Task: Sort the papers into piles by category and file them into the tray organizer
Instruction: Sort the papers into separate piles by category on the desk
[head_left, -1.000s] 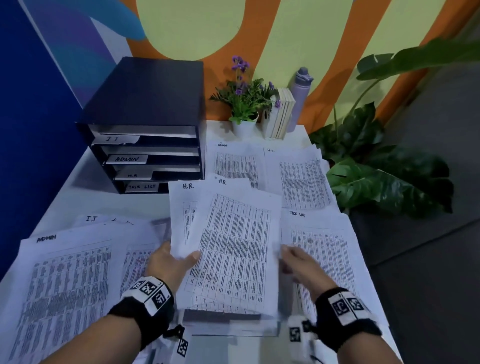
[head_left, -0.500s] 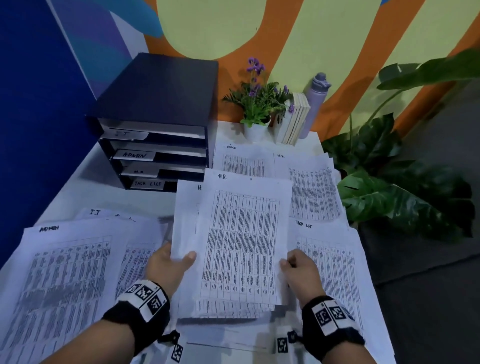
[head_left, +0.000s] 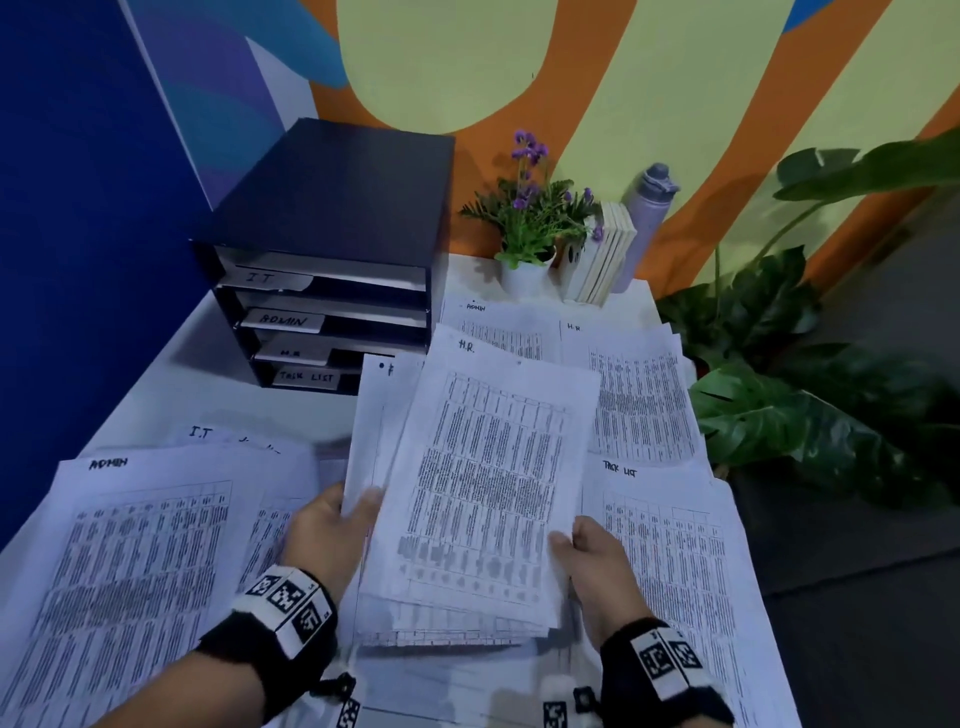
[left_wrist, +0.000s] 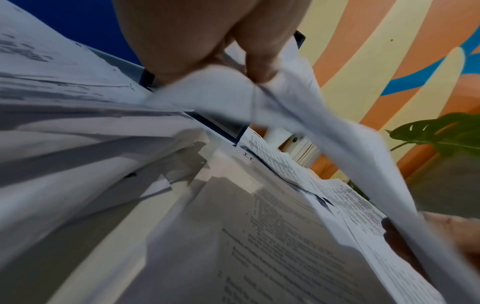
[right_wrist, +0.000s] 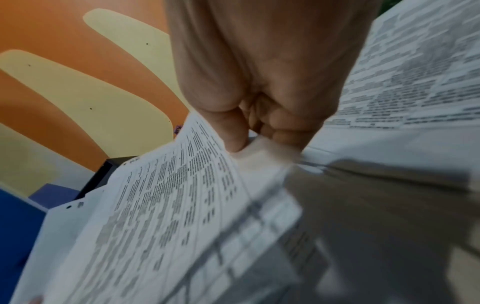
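I hold a stack of printed sheets headed H.R. (head_left: 483, 493) just above the table, in front of the tray organizer (head_left: 332, 260). My left hand (head_left: 337, 525) grips its left edge, thumb on top. My right hand (head_left: 582, 551) pinches the lower right edge; the right wrist view shows the right hand (right_wrist: 249, 142) with thumb and curled fingers pressed on the H.R. stack (right_wrist: 161, 205). In the left wrist view the left hand (left_wrist: 249, 70) clamps the bent paper edge (left_wrist: 298, 107). The dark organizer has slots labelled IT, ADMIN, H.R. and TASK LIST.
Other piles lie on the white table: ADMIN (head_left: 130, 582) at near left, I.T. (head_left: 218, 436) behind it, TASK LIST (head_left: 670, 561) at right, ADMIN and H.R. sheets (head_left: 639, 400) at the back. A flower pot (head_left: 527, 270), books (head_left: 602, 260) and bottle (head_left: 649, 218) stand by the wall. Large plant (head_left: 810, 395) at right.
Both hands have raised the H.R. stack off the table and carried it away from me towards the organizer; the right hand has closed on its edge.
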